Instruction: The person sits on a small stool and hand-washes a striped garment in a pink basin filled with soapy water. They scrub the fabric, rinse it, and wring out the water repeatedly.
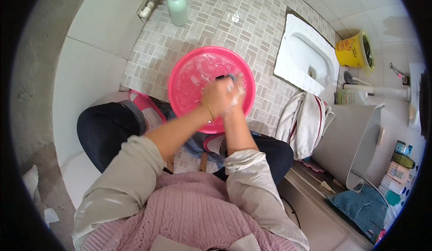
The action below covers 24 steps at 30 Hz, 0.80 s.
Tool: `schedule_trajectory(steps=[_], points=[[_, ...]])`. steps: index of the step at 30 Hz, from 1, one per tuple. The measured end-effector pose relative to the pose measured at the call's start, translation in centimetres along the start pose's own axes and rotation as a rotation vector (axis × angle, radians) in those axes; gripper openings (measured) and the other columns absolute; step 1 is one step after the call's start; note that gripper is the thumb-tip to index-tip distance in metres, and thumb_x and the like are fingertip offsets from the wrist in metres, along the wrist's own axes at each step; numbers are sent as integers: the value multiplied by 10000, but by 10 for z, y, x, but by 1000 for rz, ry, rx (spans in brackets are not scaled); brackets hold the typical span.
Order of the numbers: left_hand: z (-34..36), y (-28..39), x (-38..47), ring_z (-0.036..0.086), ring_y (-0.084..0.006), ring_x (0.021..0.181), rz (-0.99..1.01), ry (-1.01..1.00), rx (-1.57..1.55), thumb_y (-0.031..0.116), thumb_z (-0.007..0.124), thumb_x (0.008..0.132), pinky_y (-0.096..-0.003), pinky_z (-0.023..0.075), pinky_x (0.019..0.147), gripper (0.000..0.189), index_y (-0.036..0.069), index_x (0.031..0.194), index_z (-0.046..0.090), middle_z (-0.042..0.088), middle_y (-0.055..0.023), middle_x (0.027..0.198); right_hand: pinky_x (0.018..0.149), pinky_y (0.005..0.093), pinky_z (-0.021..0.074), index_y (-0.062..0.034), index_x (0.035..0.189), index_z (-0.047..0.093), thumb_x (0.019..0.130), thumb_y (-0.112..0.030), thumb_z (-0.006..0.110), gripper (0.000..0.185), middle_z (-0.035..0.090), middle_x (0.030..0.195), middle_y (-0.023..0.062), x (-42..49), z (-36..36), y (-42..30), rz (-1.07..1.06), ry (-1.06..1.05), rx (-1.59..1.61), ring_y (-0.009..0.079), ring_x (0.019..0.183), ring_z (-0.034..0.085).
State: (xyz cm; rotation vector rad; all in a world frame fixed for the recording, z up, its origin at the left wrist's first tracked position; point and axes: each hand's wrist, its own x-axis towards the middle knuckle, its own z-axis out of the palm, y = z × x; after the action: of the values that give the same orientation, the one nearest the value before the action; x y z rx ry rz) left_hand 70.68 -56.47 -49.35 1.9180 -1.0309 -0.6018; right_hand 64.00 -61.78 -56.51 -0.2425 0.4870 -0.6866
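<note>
A round pink plastic basin [171, 89] of sudsy water [192, 68] stands on the tiled floor before me. Over it my left hand [217, 97] and my right hand [238, 94] are pressed together, blurred and wet, with foam on the right one. A small dark item [231, 77], apparently cloth, pokes out beyond the fingers; the rest of it is hidden between the hands. Which hand bears more of the grip is hard to see. A thin bangle [211, 112] circles my left wrist. Both sleeves are rolled up.
A green pump bottle [178, 9] stands beyond the basin. Right of it lies a squat toilet [305, 53], with a yellow bucket [349, 51] behind. A white towel [298, 124] drapes beside a grey washing machine [341, 136]. My knees flank the basin; a tiled wall [91, 48] rises at left.
</note>
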Motion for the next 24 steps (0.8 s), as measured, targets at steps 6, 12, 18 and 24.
schedule_trajectory(steps=[6,12,18,24], points=[[-4,-33,34,585,-386,631,50,85,178,300,589,861,-445,460,594,304,49,689,596,606,-210,703,789,326,510,-54,1171,569,919,-448,549,468,631,1070,65,-5,11,5,167,378,-228,190,921,615],[-58,-62,68,638,-166,803,-392,-292,-998,279,594,910,-324,519,721,269,16,962,618,650,-56,854,981,400,390,-44,1267,489,907,-520,523,597,567,1229,97,-20,47,-39,8,315,-600,217,1118,538],[-92,-42,60,531,-166,1143,-112,-546,-1436,72,560,893,-330,439,969,567,56,1414,338,510,-83,1276,1050,381,317,23,1316,410,900,-367,596,600,505,1299,136,-30,41,-67,-133,-24,-683,245,1194,485],[-86,-17,56,537,-161,1106,-103,-476,-1416,17,535,890,-312,438,953,546,50,1404,353,529,-72,1224,830,330,503,-6,1250,468,903,-255,607,449,621,1115,104,-29,32,-53,123,-13,-782,207,921,630]])
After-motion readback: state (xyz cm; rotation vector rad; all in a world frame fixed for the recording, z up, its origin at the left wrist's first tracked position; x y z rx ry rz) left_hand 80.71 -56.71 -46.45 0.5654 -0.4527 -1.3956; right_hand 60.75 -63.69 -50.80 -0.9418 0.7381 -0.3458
